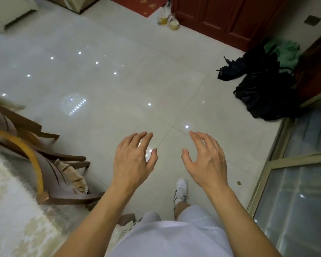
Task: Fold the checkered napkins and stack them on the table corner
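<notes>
Both of your hands hold nothing: your left hand (132, 160) and your right hand (205, 158) float side by side, backs up, with fingers spread and softly bent, above the pale tiled floor (119, 86). No checkered napkin shows in this view. At 8 o'clock from your hands lies the table edge, covered with a white cloth with a pale floral pattern (9, 210). Just beside it stands a wooden chair (44, 164) with a frilled beige cushion (74, 177), close to your left forearm.

At 2 o'clock, well apart from your hands, a heap of black bags (267, 95) lies on the floor, with something green (283, 51) behind it, beside a dark red wooden door (228, 13). At 12 o'clock, near that door, two clear plastic bags (168, 19) with yellowish content stand on the floor. Next to them lies a red mat (139, 4) with gold characters, too blurred to read. At 4 o'clock is a metal-framed glass panel (295, 201). Under your hands, one white sneaker (181, 190) steps on the tiles.
</notes>
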Motion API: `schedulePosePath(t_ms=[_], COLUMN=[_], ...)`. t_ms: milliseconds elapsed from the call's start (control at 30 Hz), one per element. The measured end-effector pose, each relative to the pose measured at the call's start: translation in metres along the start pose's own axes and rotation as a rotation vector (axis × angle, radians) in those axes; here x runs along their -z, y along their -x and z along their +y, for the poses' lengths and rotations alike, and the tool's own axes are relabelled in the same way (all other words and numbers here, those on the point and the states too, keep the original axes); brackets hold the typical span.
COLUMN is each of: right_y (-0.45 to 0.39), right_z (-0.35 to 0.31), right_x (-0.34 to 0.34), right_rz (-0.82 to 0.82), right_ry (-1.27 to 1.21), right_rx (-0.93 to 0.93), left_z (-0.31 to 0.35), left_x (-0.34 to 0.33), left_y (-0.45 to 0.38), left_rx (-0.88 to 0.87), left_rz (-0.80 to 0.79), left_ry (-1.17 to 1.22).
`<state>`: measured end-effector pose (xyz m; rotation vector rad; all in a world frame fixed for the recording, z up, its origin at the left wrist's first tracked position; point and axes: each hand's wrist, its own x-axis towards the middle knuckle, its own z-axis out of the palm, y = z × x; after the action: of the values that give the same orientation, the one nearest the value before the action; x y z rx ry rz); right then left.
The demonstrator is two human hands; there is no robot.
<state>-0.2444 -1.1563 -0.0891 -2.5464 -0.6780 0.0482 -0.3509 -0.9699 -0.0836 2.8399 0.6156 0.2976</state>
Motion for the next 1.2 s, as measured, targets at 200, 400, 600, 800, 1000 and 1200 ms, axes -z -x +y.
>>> schedulePosePath(t_ms=[200,400,600,800,1000,1200], right_y=[-0.102,-0.177,-0.239,-0.308,-0.370,-0.416], right_z=[0.022,-0.003,-0.063,-0.154,-0.274,-0.370], right_x=[0.016,0.000,-0.046,-0.115,-0.177,-0.226], right_rz=[-0.029,-0.074,-0.169,-0.241,-0.307,-0.343], right_ry=[-0.037,-0.102,-0.142,-0.136,-0.122,-0.122], right_rx=[0.107,0.260,0.376,0.522,0.673,0.791], left_z=[0.023,-0.002,-0.060,-0.158,-0.267,-0.355], left_x=[-0.006,-0.001,0.001,0.011,0.043,0.064], left_y=[-0.069,-0.117,-0.142,-0.176,-0.215,-0.246], left_rx=[0.144,0.291,0.438,0.588,0.713,0.787], left_rz=[0.051,0.115,0.150,0.186,0.213,0.266], left_ry=[0.006,-0.052,-0.091,-0.101,-0.078,-0.090])
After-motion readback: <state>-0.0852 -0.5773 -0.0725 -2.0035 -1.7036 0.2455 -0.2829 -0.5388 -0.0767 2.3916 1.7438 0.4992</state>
